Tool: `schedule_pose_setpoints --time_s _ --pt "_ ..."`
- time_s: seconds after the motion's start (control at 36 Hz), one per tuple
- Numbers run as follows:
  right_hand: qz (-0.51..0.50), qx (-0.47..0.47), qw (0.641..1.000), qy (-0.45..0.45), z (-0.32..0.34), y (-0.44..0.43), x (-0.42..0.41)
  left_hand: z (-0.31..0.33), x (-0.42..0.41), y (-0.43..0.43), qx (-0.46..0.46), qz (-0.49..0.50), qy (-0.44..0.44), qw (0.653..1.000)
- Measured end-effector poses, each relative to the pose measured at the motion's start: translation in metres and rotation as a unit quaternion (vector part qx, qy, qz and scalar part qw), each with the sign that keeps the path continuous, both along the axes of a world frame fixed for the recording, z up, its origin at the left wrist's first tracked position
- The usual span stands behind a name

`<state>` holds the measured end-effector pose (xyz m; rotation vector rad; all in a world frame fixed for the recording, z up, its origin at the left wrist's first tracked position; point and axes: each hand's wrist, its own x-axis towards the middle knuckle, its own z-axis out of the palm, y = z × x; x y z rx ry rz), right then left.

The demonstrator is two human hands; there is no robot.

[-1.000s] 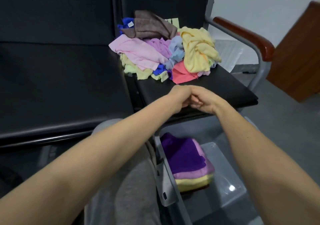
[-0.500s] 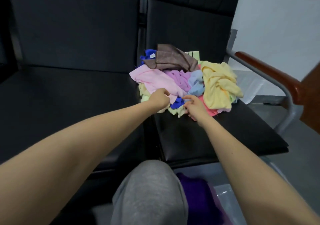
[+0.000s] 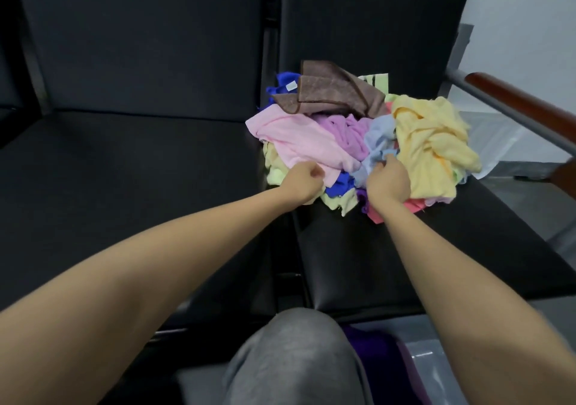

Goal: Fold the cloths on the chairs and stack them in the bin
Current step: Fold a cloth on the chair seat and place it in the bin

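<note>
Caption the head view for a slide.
Left hand grips the pink cloth, right hand the light blue cloth, in the heap on the chair.

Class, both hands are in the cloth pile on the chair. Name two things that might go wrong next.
The right hand grips the light blue cloth, bunched against the crumpled yellow cloth; pulling may drag that off the black seat. The brown hemmed cloth rests on the pale pink cloth in the left hand and might slide off.

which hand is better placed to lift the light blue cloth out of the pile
Right, probably. The right hand has its fingers on the light blue cloth, apparently pinching it. The left hand is curled at the near edge of the pink cloth.
</note>
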<state>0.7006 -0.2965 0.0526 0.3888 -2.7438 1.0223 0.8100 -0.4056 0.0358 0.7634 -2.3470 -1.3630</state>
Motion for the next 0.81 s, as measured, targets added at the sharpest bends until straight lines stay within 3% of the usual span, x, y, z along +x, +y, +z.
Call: schedule_pose_setpoints --time_s 0.17,0.28,0.44,0.67,0.81 --pt "0.056 -0.085 0.994 0.045 0.024 -0.016 0.033 0.006 -0.005 0.012 0.008 -0.01 0.017 1.0" --pt "0.159 -0.13 0.977 0.063 0.028 -0.03 0.067 0.02 -0.001 0.029 0.011 -0.013 0.117 0.993" --pt "0.244 -0.175 0.947 0.118 0.044 -0.027 0.084 0.041 0.021 0.028 0.021 -0.041 0.168 0.985" --pt "0.247 -0.361 0.899 0.006 0.096 -0.032 0.096 0.077 0.066 -0.007 0.008 -0.065 0.187 0.98" --pt "0.277 -0.381 0.882 -0.016 0.112 -0.053 0.118 0.094 0.113 -0.026 -0.004 -0.094 0.185 0.978"
